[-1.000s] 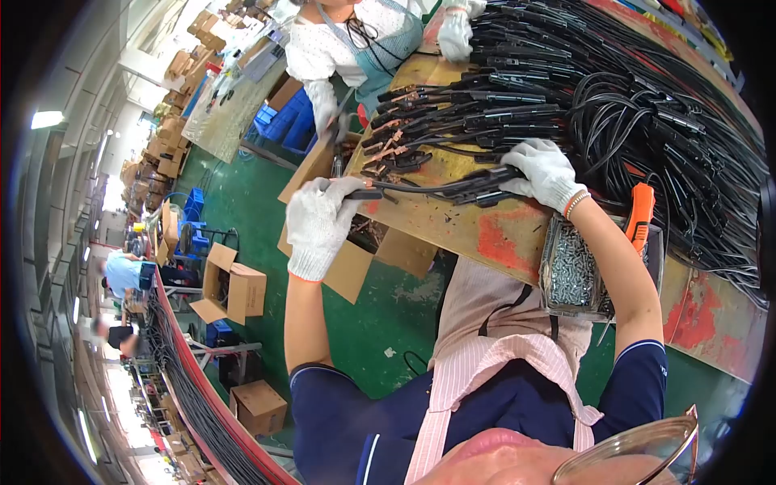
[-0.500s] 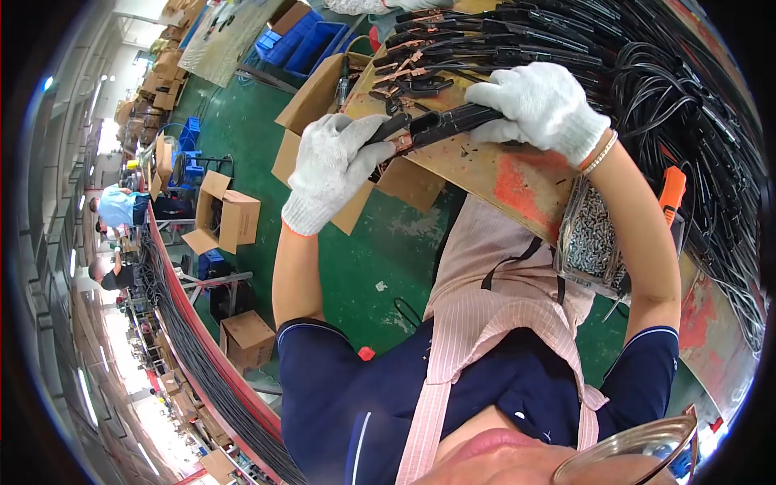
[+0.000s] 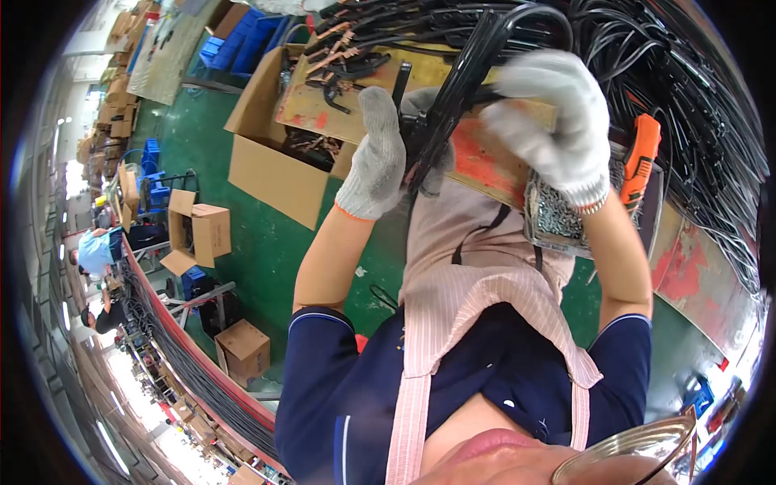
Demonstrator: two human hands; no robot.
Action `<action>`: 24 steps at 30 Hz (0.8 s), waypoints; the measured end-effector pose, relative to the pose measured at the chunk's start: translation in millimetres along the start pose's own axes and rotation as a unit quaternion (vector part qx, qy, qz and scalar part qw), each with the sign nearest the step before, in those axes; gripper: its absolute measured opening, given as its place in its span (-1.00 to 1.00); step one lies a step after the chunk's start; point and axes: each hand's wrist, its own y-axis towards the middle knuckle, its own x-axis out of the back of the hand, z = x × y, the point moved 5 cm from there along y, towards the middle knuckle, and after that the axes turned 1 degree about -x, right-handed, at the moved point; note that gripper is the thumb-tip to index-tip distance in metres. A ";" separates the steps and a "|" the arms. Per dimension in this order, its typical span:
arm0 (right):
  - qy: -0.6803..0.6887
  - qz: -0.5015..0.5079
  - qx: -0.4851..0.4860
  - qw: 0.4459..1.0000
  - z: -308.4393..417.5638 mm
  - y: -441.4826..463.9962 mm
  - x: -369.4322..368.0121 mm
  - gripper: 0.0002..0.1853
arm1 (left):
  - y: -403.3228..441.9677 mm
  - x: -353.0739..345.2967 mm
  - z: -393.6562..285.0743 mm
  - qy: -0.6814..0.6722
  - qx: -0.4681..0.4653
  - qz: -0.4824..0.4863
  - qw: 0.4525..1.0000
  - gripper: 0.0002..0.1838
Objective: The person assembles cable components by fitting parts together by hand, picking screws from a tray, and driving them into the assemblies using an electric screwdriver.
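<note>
Upright in my gloved left hand [image 3: 380,153] is a black clamp-like part [image 3: 453,89] with a black cable looping from its top. The fingers of that hand wrap behind it. My gloved right hand [image 3: 554,121], blurred by motion, is just right of the part, its fingers curled; whether anything is between them is hidden. Below it a clear tray of small screws [image 3: 554,210] sits at the table edge beside an orange-handled tool [image 3: 643,158]. Copper-ended black parts [image 3: 343,69] lie on the worn yellow and red table [image 3: 493,170].
An open cardboard box [image 3: 275,182] with copper pieces stands left of the table. Bundled black cables [image 3: 679,113] cover the table's right side. Blue bins [image 3: 242,40] are behind. Another person's gloved arm [image 3: 275,6] shows at the top edge. Two people are far left.
The black part has turned from nearly level to upright in my left hand. My right hand has come off it and moved slightly right. The view has shifted.
</note>
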 end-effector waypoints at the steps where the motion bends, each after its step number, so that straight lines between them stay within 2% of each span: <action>1: 0.102 -0.036 -0.148 0.983 -17.5 -16.1 -2.6 -0.52 | -0.2 -8.6 1.9 -0.039 0.016 -0.004 0.999 0.14; 2: 0.210 -0.105 -0.282 0.930 -33.7 -36.5 -5.3 -0.55 | -1.3 -20.2 1.6 -0.054 0.033 0.013 0.998 0.08; 3: 0.316 -0.161 -0.312 0.881 -50.8 -39.6 -8.6 -0.51 | 0.2 -32.7 3.0 -0.049 0.032 0.025 0.998 0.05; 4: 0.477 -0.152 -0.342 0.795 -58.8 -41.0 -11.7 -0.47 | 2.2 -48.6 6.8 -0.043 0.035 0.040 0.998 0.02; 5: 0.622 -0.143 -0.355 0.683 -53.8 -34.6 -11.8 -0.44 | 4.9 -63.4 11.7 -0.036 0.034 0.057 0.997 -0.02; 6: 0.584 -0.163 -0.319 0.729 -43.0 -23.2 -4.4 -0.42 | 7.3 -70.6 23.3 -0.002 0.024 0.051 0.998 -0.26; 8: 0.638 -0.222 -0.327 0.661 -28.4 -5.4 8.1 -0.70 | 22.5 -80.4 18.0 0.080 -0.170 0.078 0.979 -0.41; 9: 0.689 -0.171 -0.234 0.664 -35.8 -4.9 9.3 -0.76 | 26.8 -81.6 13.2 0.052 -0.204 0.073 0.975 -0.52; 10: 0.671 -0.231 -0.262 0.654 -35.4 -9.3 14.5 -0.79 | 29.6 -80.7 8.9 -0.028 -0.208 0.060 0.976 -0.62; 11: 0.692 -0.247 -0.244 0.633 -35.6 -10.9 17.3 -0.78 | 30.1 -84.2 -4.1 -0.089 -0.225 0.047 0.969 -0.72; 12: 0.712 -0.261 -0.225 0.611 -37.0 -12.8 18.3 -0.77 | 28.6 -86.8 -13.8 -0.077 -0.265 0.035 0.961 -0.79; 13: 0.733 -0.275 -0.206 0.587 -38.9 -13.8 19.2 -0.75 | 26.9 -88.1 -18.7 0.006 -0.323 0.022 0.946 -0.77; 14: 0.725 -0.279 -0.209 0.594 -41.8 -14.4 21.9 -0.71 | 24.7 -89.5 -23.2 0.086 -0.380 -0.001 0.921 -0.74; 16: 0.712 -0.281 -0.210 0.608 -39.2 -14.1 26.7 -0.70 | 18.4 -98.0 -29.4 0.096 -0.413 -0.001 0.906 -0.61; 17: 0.706 -0.283 -0.209 0.615 -38.2 -14.3 28.6 -0.69 | 20.5 -100.9 -26.2 0.084 -0.422 -0.021 0.902 -0.61; 18: 0.710 -0.285 -0.210 0.609 -45.4 -15.4 31.2 -0.68 | 24.6 -105.8 -22.2 0.071 -0.431 -0.040 0.899 -0.60; 20: 0.718 -0.265 -0.192 0.614 -53.7 -10.5 34.0 -0.68 | 24.7 -104.4 -18.8 -0.018 -0.336 0.002 0.942 -0.61; 22: 0.716 -0.261 -0.195 0.618 -53.8 -7.1 35.4 -0.68 | 28.9 -104.8 -30.2 0.115 -0.465 -0.040 0.877 -0.63; 24: 0.710 -0.280 -0.221 0.607 -46.7 -7.2 31.8 -0.69 | 29.0 -104.9 -32.5 0.155 -0.500 -0.039 0.851 -0.65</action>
